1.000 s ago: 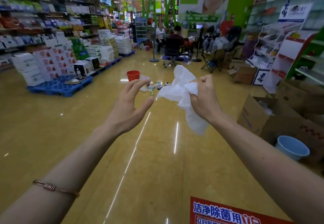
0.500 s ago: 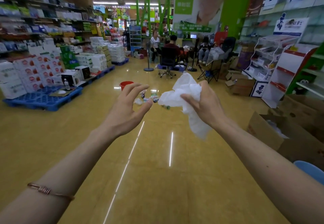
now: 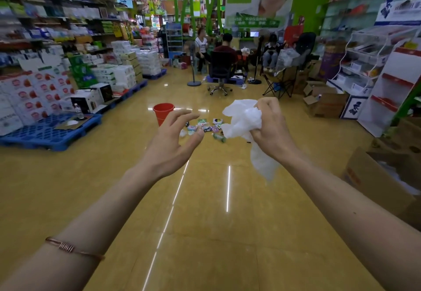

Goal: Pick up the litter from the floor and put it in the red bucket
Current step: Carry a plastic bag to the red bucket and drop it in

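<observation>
- A single view, from a camera worn on the person's head. It faces forward and a little downward along a shop aisle, and its wide lens bends straight lines near the frame edges.
- Both forearms enter from the bottom corners. The left hand (image 3: 168,145) and the right hand (image 3: 271,131), which grips a white crumpled sheet (image 3: 243,117), are closest to the lens, near mid-frame.
- The yellow floor (image 3: 205,233) fills the lower half. The red bucket (image 3: 163,113) and the litter (image 3: 207,126) lie farther off, just past the hands.
- The blue pallet (image 3: 45,131) lies along the floor's left edge and the white display rack (image 3: 387,90) stands at its right edge. The seated people (image 3: 224,49) at the aisle's far end look small.
</observation>
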A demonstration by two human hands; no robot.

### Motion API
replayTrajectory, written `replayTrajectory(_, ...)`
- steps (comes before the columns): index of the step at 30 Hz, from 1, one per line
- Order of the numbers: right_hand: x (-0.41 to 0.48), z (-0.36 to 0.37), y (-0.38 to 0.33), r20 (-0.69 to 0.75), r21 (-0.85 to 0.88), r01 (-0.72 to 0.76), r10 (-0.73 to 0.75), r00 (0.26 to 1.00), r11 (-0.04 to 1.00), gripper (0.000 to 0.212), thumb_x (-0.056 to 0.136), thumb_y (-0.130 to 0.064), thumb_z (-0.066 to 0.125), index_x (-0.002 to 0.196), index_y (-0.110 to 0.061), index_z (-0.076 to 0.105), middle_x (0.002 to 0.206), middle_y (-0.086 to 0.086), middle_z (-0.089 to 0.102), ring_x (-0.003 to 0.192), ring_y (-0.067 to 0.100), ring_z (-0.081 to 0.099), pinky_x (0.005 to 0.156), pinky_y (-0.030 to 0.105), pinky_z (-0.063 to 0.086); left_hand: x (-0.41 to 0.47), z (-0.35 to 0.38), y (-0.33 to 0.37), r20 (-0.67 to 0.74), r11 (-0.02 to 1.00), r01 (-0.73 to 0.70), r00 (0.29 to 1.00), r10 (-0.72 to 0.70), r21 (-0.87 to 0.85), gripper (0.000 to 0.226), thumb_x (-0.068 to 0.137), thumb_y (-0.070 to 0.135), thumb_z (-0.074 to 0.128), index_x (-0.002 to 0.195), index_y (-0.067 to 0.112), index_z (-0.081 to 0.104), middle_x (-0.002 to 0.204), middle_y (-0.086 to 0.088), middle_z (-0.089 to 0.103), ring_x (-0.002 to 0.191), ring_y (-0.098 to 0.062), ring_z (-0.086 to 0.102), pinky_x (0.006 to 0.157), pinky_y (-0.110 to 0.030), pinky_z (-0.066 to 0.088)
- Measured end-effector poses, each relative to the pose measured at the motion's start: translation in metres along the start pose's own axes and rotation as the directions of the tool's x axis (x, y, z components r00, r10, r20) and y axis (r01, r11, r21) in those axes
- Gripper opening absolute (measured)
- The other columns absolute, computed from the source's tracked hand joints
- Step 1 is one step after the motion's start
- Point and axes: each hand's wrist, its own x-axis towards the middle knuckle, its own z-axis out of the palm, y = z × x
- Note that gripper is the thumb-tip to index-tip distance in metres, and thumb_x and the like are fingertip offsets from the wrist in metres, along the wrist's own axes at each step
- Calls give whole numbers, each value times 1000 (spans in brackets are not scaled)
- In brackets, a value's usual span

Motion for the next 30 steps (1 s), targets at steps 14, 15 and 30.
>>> replayTrajectory(14,246,130,122,132,139,45,-64,989,989,21,83,-8,57,87,-17,38,90,1,44,79,19,42,62,28,27,233,69,-128,-99,985,143,986,-133,93,56,85,57,43,137,36,41,139,17,39,127,1,35,112,-37,29)
replayTrajectory(15,258,143,128,144,144,46,-67,987,989,21,83,-9,57,86,-17,38,89,1,44,79,19,43,61,30,28,241,72,-143,-104,979,175,981,-164,104,54,87,55,44,138,37,39,142,15,38,130,-2,34,113,-45,27)
replayTrajectory(30,517,359,191,112,167,42,-62,992,985,26,82,-2,58,88,-16,36,91,2,44,78,19,41,55,21,28,479,82,-384,-101,968,220,973,-209,119,40,92,40,51,131,28,48,144,10,38,118,4,33,93,-10,22)
